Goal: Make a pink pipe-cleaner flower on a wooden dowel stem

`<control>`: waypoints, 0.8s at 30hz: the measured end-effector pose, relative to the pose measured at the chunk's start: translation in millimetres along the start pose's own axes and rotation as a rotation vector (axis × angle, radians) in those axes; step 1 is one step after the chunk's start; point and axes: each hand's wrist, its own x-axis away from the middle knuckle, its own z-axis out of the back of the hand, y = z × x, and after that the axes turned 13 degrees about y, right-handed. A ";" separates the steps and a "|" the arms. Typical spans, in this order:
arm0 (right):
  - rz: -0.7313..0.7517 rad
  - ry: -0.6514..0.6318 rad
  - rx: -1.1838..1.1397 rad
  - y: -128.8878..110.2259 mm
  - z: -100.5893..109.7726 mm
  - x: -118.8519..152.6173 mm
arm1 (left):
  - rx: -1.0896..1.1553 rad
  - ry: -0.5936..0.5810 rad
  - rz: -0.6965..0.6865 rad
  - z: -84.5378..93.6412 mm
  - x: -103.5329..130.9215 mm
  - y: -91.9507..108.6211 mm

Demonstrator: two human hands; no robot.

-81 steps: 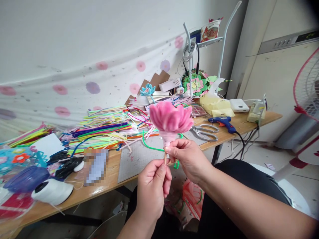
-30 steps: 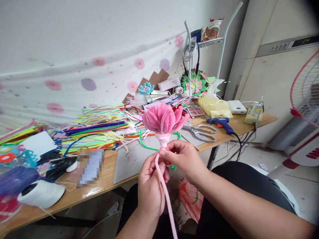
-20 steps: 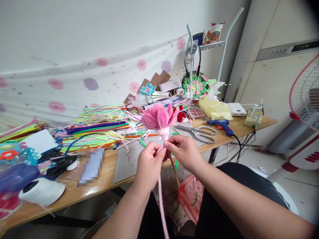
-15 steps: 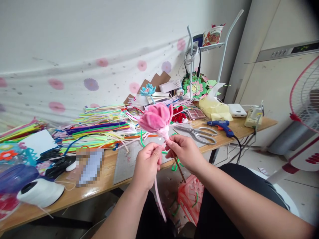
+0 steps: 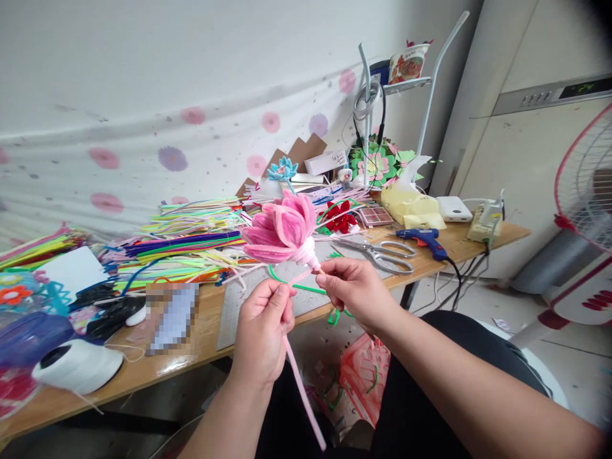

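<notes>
A pink fuzzy flower (image 5: 282, 229) with layered petals tilts to the left above my hands. Its pale pink base is wrapped in a coil. My right hand (image 5: 351, 284) is closed around the flower's stem just below that base; the stem itself is mostly hidden by the fingers. With thumb and forefinger, my left hand (image 5: 268, 319) pinches a light pink pipe cleaner (image 5: 306, 395). One short stretch of it runs taut to the flower's base, and the long tail hangs down over my lap.
Bundles of coloured pipe cleaners (image 5: 191, 248) cover the table's left and middle. Scissors (image 5: 382, 255), a blue glue gun (image 5: 425, 241) and a red flower (image 5: 338, 217) lie to the right. A spool of white thread (image 5: 79, 366) sits front left; a fan (image 5: 586, 191) stands right.
My left hand has moved left and down, drawing the pipe cleaner out from the base. The flower has turned and tipped further left, and the brown stem below my right hand no longer shows.
</notes>
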 end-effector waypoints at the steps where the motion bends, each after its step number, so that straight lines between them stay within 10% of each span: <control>1: 0.012 -0.007 0.012 0.3 0.0 0.2 | -0.002 0.005 -0.002 0.9 1.1 -0.2; 18: 0.070 -0.005 0.056 -4.2 -3.4 3.2 | -0.100 0.059 -0.097 18.5 4.1 -13.1; 24: 0.094 -0.062 0.142 -3.1 -2.5 4.5 | -0.237 -0.177 0.053 17.6 -6.4 1.3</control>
